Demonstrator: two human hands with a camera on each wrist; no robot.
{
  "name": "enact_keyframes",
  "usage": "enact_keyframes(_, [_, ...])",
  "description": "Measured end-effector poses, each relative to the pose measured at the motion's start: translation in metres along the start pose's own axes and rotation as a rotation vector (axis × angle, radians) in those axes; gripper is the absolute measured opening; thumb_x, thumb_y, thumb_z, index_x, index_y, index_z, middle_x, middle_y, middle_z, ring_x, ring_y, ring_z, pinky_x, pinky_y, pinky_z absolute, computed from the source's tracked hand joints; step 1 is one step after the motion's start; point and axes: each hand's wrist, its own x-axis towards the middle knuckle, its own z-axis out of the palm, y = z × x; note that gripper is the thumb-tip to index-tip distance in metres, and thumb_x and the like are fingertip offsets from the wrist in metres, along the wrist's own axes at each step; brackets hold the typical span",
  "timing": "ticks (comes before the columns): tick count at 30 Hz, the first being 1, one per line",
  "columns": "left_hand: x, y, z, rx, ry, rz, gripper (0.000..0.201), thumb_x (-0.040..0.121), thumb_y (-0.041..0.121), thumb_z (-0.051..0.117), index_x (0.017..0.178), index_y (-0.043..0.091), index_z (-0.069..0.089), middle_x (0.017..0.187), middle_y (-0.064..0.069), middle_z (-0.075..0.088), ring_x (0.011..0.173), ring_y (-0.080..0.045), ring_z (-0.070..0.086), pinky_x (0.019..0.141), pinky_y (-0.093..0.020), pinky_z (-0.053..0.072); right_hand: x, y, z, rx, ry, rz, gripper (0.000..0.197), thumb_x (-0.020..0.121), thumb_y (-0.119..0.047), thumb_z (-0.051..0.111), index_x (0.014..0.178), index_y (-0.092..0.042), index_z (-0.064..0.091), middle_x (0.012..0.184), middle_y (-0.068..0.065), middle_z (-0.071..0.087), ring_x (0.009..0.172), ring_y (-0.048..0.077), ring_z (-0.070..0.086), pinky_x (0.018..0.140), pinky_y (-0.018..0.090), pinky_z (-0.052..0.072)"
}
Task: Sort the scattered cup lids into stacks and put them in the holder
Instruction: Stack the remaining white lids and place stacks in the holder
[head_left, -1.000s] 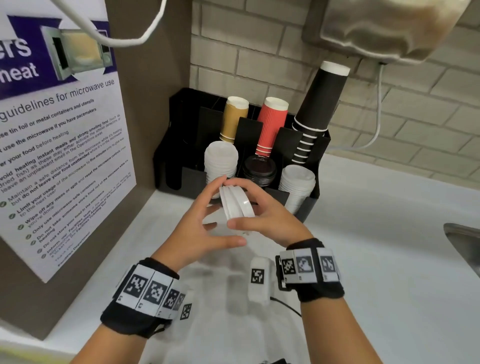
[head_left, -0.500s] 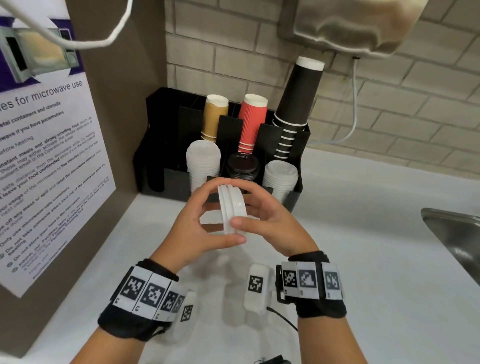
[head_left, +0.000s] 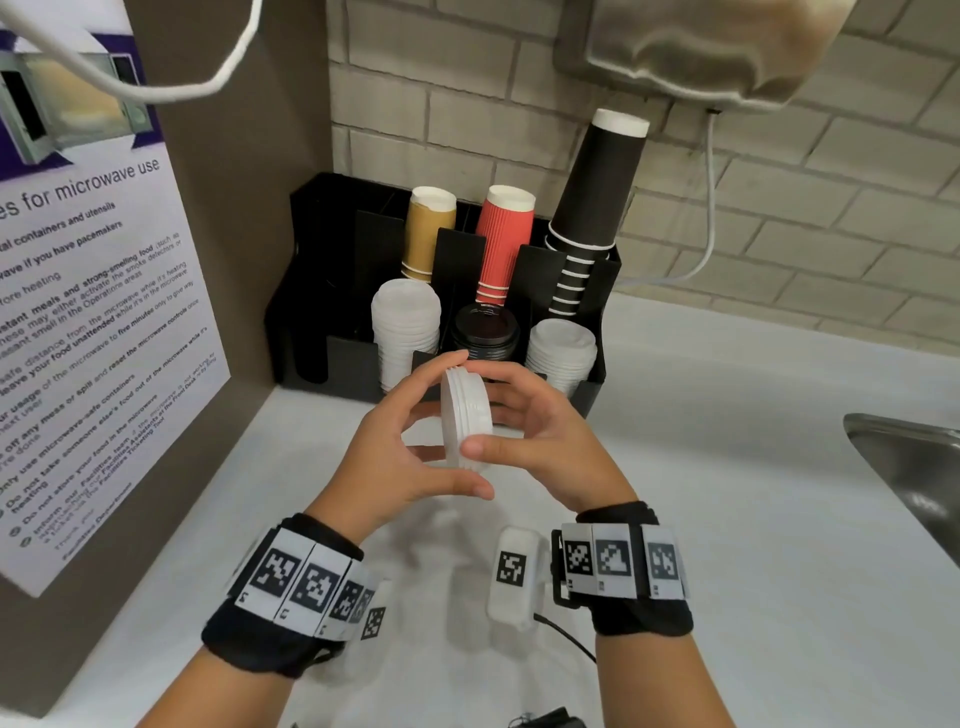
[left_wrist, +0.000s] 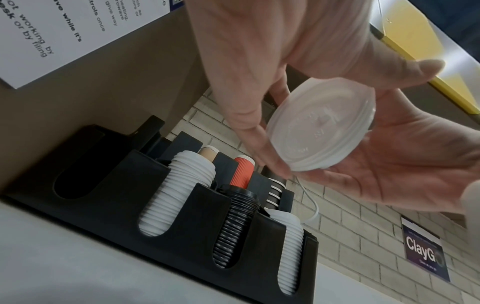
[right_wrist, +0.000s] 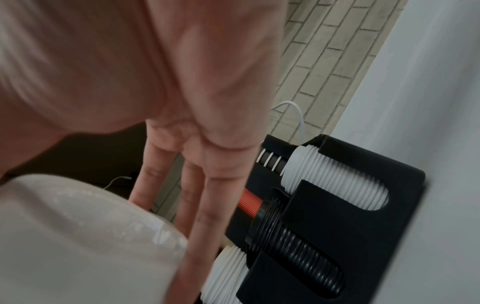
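Item: white desk (head_left: 727, 519), head view, listed near to far. Nearest, at 6 o'clock, two wrists in black bands with printed square markers, a small white tagged device (head_left: 511, 582) hanging just beside the right band. Next, at frame centre, a small stack of white lids (head_left: 465, 418) held on edge above the desk, between both hands. Left hand (head_left: 395, 457): grip curled round the stack's left face, thumb under the lower rim, fingertips on the upper rim. Right hand (head_left: 540, 441): grip curled round the right face, thumb pressed on the lower rim, fingers reaching over the top; the left wrist view shows the stack (left_wrist: 322, 125) cradled on this palm with the lid face toward the camera. Beyond, at 12 o'clock, black holder (head_left: 311, 291) standing on the desk against a brick wall. Front row, left to right: one unfilled slot, tall white lid stack (head_left: 405, 327), black lid stack (head_left: 483, 332), shorter white lid stack (head_left: 561, 348). Rear row: tan cups (head_left: 428, 234), red ribbed cups (head_left: 504, 239), black cups (head_left: 592, 208), all upside down, the black column tallest and leaning. At 9 o'clock, a microwave-use notice (head_left: 88, 322) on a brown panel. At 3 o'clock, a steel sink rim (head_left: 904, 457).
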Motion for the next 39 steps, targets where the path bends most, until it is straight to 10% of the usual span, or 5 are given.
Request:
enact_keyframes(10, [0.01, -0.006, -0.001, 0.044, 0.047, -0.024, 0.108, 0.043, 0.056, 0.088, 0.137, 0.059, 0.034, 0.144, 0.019, 0.042, 0.127, -0.007, 0.048, 0.093, -0.036, 0.052, 0.018, -0.007, -0.006, -0.092, 0.015, -0.018, 0.056, 0.071, -0.007, 0.082, 0.12, -0.021, 0.057, 0.114, -0.001, 0.067, 0.102, 0.013, 0.065, 0.085, 0.028, 0.054])
enact_keyframes(16, [0.005, -0.018, -0.03, 0.136, 0.21, -0.098, 0.055, 0.066, 0.044, 0.072, 0.12, 0.037, 0.059, 0.12, 0.009, 0.061, 0.097, -0.001, 0.063, 0.075, -0.015, 0.051, 0.061, -0.034, -0.093, -0.3, 0.228, -0.056, 0.051, 0.069, -0.016, 0.082, 0.11, -0.033, 0.059, 0.107, -0.006, 0.063, 0.09, 0.004, 0.061, 0.076, 0.016, 0.049])
enact_keyframes(20, [-0.003, -0.024, -0.047, 0.141, 0.217, -0.13, 0.031, 0.07, 0.045, 0.07, 0.1, 0.047, 0.066, 0.106, 0.014, 0.067, 0.084, -0.001, 0.065, 0.072, -0.011, 0.046, 0.093, -0.019, -0.139, -0.503, 0.233, 0.108, 0.054, 0.076, -0.013, 0.078, 0.124, -0.027, 0.055, 0.114, -0.002, 0.058, 0.101, 0.015, 0.057, 0.08, 0.023, 0.049])
enact_keyframes(26, [-0.011, -0.035, -0.057, 0.119, 0.236, -0.197, 0.027, 0.07, 0.046, 0.07, 0.097, 0.048, 0.067, 0.103, 0.015, 0.067, 0.08, -0.004, 0.064, 0.081, -0.039, 0.054, 0.121, 0.007, -0.151, -0.727, 0.073, 0.202, 0.059, 0.081, -0.012, 0.073, 0.134, -0.026, 0.051, 0.127, -0.008, 0.05, 0.119, 0.012, 0.048, 0.098, 0.024, 0.036])
enact_keyframes(39, [-0.013, -0.032, -0.056, 0.144, 0.226, -0.2, 0.029, 0.086, 0.019, 0.07, 0.096, 0.045, 0.067, 0.102, 0.014, 0.068, 0.08, -0.005, 0.064, 0.079, -0.035, 0.052, 0.122, 0.014, -0.136, -0.949, -0.088, 0.337, 0.069, 0.085, -0.014, 0.066, 0.145, -0.024, 0.034, 0.147, 0.007, 0.035, 0.134, 0.024, 0.037, 0.107, 0.033, 0.035])
